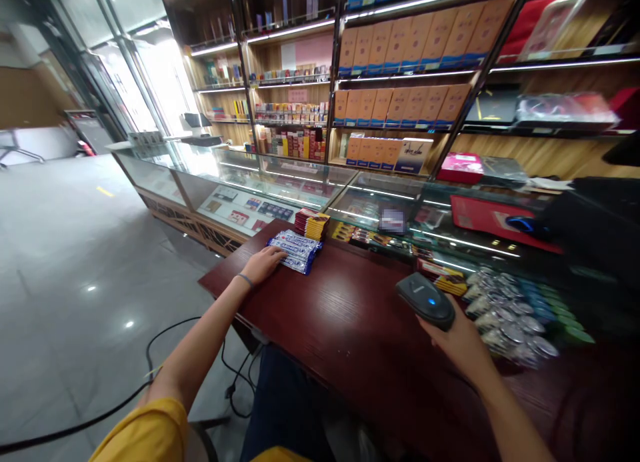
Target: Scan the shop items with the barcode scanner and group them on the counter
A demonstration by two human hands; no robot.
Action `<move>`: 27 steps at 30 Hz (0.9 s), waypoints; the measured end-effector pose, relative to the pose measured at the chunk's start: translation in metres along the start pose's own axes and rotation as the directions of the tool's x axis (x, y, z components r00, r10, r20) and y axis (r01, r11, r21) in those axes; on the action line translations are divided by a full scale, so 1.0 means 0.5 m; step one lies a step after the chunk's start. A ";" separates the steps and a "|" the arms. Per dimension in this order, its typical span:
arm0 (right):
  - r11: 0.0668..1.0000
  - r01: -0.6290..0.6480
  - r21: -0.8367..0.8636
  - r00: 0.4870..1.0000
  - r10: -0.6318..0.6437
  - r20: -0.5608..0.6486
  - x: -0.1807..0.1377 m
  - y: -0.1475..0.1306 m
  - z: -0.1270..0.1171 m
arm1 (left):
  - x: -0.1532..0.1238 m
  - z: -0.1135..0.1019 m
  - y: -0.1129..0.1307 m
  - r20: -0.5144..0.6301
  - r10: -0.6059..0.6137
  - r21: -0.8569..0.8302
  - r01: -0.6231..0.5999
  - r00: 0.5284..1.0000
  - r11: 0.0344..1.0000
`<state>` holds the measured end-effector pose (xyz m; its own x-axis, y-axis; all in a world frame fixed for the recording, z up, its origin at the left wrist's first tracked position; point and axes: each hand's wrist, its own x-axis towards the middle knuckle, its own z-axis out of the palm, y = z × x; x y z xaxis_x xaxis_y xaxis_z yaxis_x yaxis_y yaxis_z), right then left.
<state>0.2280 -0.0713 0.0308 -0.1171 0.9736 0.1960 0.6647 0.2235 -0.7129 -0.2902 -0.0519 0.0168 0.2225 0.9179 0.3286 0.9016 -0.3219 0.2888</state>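
Observation:
Several blue and silver wrapped snack packets [299, 250] lie side by side near the far left corner of the dark red table [325, 322]. My left hand [265, 263] rests on their near left end, fingers stretched out and flat. In my right hand [457, 339] is a black barcode scanner [426, 301] with a lit blue light, held above the table's right side. My fingers wrap round its handle, which is mostly hidden. Behind the packets stand stacked red and yellow packets [313, 223].
Silver-topped packages [505, 315] and green ones [563, 312] crowd the table's right side. Yellow packets [451, 282] lie behind the scanner. Glass display counters [240, 175] run along the back, below shelves of orange boxes [400, 42]. A black cable [150, 355] hangs at the left.

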 end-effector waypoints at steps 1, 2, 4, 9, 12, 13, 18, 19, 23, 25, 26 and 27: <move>1.000 -0.001 0.001 1.000 0.001 0.001 0.000 0.000 -0.001 | 0.000 0.000 0.000 0.000 -0.002 0.001 0.002 1.000 1.000; 1.000 0.000 0.003 1.000 0.000 0.003 -0.001 -0.001 -0.001 | 0.000 0.000 0.001 -0.002 -0.004 0.004 0.004 1.000 1.000; 1.000 0.005 0.008 1.000 -0.005 -0.006 -0.002 -0.004 -0.001 | -0.001 -0.001 0.001 -0.001 -0.001 0.021 0.001 1.000 1.000; 0.998 0.025 0.056 0.999 -0.022 -0.049 -0.005 -0.016 -0.002 | -0.002 -0.006 0.006 0.013 0.022 0.074 -0.023 1.000 0.997; 0.995 0.030 0.091 0.999 -0.027 -0.043 -0.005 -0.020 -0.005 | 0.006 -0.008 0.027 -0.010 0.038 0.098 -0.037 0.999 0.994; 0.994 0.031 0.100 0.999 -0.027 -0.045 -0.005 -0.021 -0.006 | 0.012 -0.007 0.038 -0.025 0.047 0.102 -0.044 0.999 0.994; 0.989 0.006 0.146 0.998 0.003 -0.057 -0.004 -0.030 -0.020 | 0.067 0.017 0.122 -0.097 0.117 0.040 -0.114 0.988 0.993; 0.985 0.010 0.170 0.997 0.002 -0.072 -0.004 -0.033 -0.024 | 0.082 0.025 0.142 -0.117 0.128 0.009 -0.128 0.985 0.992; 0.961 0.009 0.278 0.990 0.031 -0.139 -0.007 -0.040 -0.046 | 0.143 0.064 0.228 -0.188 0.158 -0.099 -0.178 0.969 0.979; 0.951 0.007 0.310 0.985 0.048 -0.168 -0.008 -0.041 -0.061 | 0.172 0.086 0.272 -0.202 0.187 -0.135 -0.217 0.961 0.967; 0.946 0.007 0.323 0.981 0.056 -0.184 -0.009 -0.041 -0.069 | 0.186 0.097 0.295 -0.208 0.205 -0.152 -0.239 0.956 0.959; 0.942 0.007 0.335 0.978 0.064 -0.200 -0.010 -0.040 -0.076 | 0.199 0.109 0.317 -0.216 0.225 -0.164 -0.262 0.950 0.951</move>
<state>0.2433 -0.0822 0.0698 0.0753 0.9567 0.2810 0.3784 0.2333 -0.8958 -0.1049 0.0008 0.0462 0.3342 0.7498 0.5710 0.7386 -0.5847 0.3356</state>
